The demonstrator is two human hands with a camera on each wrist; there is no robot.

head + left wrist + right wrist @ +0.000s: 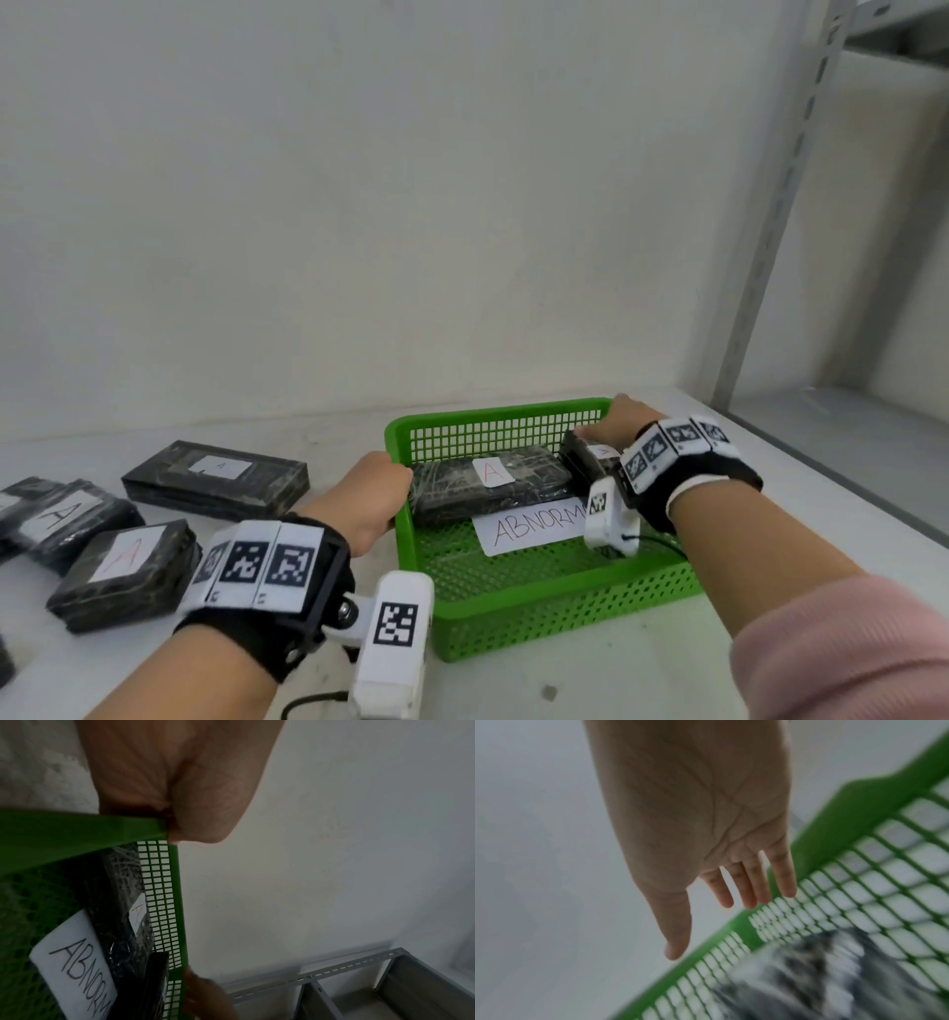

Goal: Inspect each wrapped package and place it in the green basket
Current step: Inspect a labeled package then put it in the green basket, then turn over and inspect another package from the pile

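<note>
Left hand (pixel 367 501): at the basket's left rim near its far corner, fingers curled over the rim and gripping it, as the left wrist view confirms.

Basket (pixel 554 619): green, perforated, on the white table (pixel 616 683), right of centre. A white card (pixel 534 525) lettered "ABNORM…" lies on its floor.

Package one (pixel 488 485): black wrap, white label with a red "A", lying flat along the basket's far wall.

Package two (pixel 588 457): black wrap, small white label, tilted in the far right corner of the basket, just beside package one. The right wrist view shows it only as a blur.

Right hand (pixel 624 419): over that far right corner, fingers (pixel 754 882) straight and spread, holding nothing. Whether the fingertips touch package two cannot be told.

Loose packages, left of the basket on the table: one near with a red "A" (pixel 126 573), one at the left edge with a black "A" (pixel 67 516), one farther back (pixel 215 478).

Metal shelf upright (pixel 785 205): far right, against the white wall.
</note>
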